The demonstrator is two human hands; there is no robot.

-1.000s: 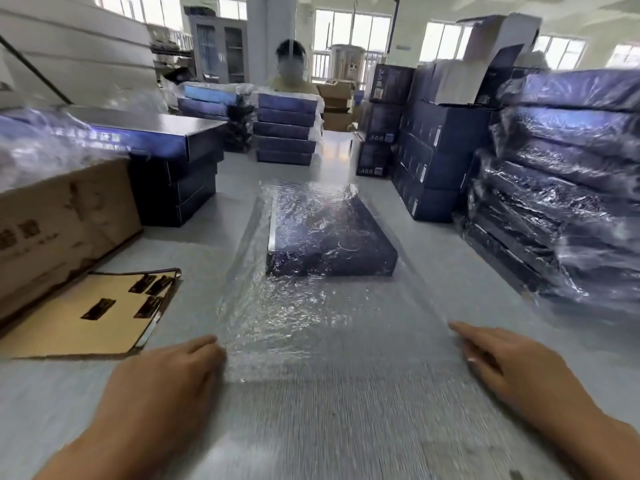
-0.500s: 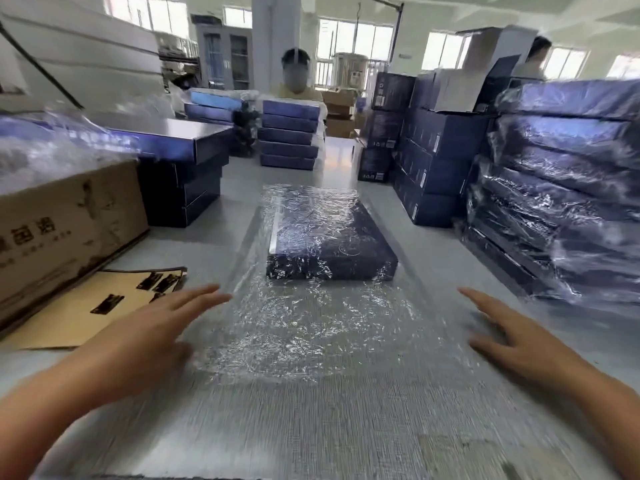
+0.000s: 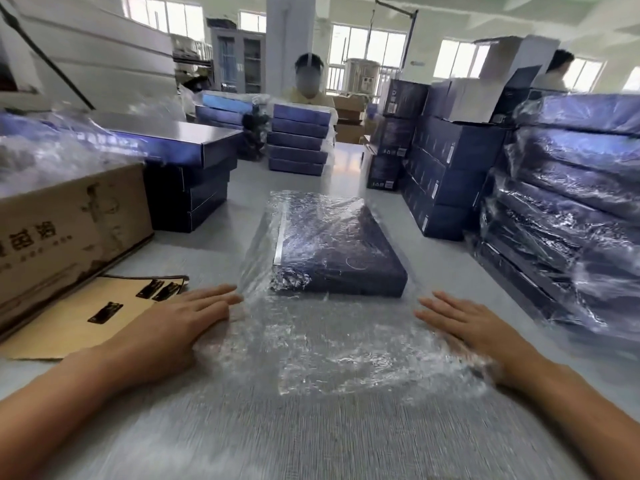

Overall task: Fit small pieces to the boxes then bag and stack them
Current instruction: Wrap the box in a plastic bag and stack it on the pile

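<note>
The card sheet (image 3: 86,323) of small pieces lies just beside our left hand (image 3: 180,327), which rests flat with straight fingers, gripping nothing, at the left edge of the clear bag (image 3: 329,344); a careless sideways sweep could scatter those pieces. The dark blue box (image 3: 339,251) sits in the far end of the bag on the desk (image 3: 311,438), and if we fold the loose film before it unevenly, it may bunch and make the box stack crooked. Our right hand (image 3: 467,327) lies equally flat on the bag's right edge, where the thin film could cling or tear as we lift toward the stack of bagged boxes (image 3: 571,209).
</note>
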